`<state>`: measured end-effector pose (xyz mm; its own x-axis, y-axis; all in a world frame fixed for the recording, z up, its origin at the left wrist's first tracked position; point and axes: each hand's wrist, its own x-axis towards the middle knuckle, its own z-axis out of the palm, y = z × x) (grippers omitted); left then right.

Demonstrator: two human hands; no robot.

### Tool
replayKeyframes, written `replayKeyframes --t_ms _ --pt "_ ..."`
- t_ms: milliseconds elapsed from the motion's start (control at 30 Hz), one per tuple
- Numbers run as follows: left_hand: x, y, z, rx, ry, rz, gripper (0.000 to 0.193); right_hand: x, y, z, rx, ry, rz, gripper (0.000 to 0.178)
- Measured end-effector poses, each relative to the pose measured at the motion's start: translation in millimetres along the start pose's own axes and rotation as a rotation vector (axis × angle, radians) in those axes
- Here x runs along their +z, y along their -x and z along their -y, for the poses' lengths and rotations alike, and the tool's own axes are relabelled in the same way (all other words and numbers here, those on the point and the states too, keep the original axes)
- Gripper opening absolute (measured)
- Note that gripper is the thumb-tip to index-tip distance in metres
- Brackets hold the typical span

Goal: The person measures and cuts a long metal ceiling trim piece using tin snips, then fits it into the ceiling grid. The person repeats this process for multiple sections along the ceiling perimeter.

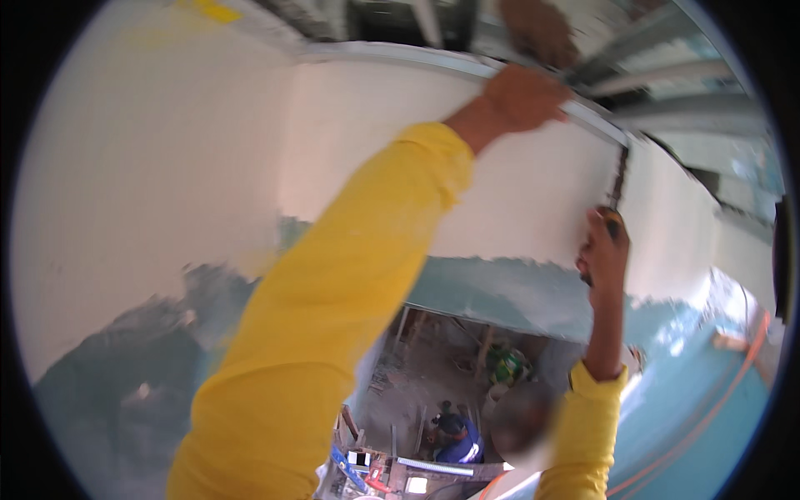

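My left hand (527, 98) reaches up across the white wall in a yellow sleeve. Its fingers are curled over a pale metal ceiling channel (398, 56) along the wall's top edge. Lower on the right, my right hand (606, 254) grips a hand tool (613, 223) with a black-and-yellow handle. A narrow dark strip, seemingly the tool's blade, rises from it toward the channel's right end; its exact kind is unclear. The white wall (358, 142) has a ragged lower border over blue-green paint.
Metal ceiling bars (667, 79) cross at the upper right, near a blurred brown shape (537, 32). Far below, a person in blue (460, 442) is among tools and boards, including a blue level (346, 467). An orange cord (733, 375) hangs along the right wall.
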<state>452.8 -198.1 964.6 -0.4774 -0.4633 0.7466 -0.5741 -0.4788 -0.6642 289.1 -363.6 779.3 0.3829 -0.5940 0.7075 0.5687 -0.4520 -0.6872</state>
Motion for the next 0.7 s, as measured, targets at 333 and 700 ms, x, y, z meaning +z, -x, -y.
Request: replayKeyframes --t_ms 333,700 --pt "-7 -5 -12 -0.059 -0.031 -0.014 0.035 -8 -6 9 0.006 -0.020 -0.063 0.036" --pt "-6 -1 -15 -0.086 -0.037 -0.007 0.030 -22 4 -2 0.069 0.015 -0.050 0.041"
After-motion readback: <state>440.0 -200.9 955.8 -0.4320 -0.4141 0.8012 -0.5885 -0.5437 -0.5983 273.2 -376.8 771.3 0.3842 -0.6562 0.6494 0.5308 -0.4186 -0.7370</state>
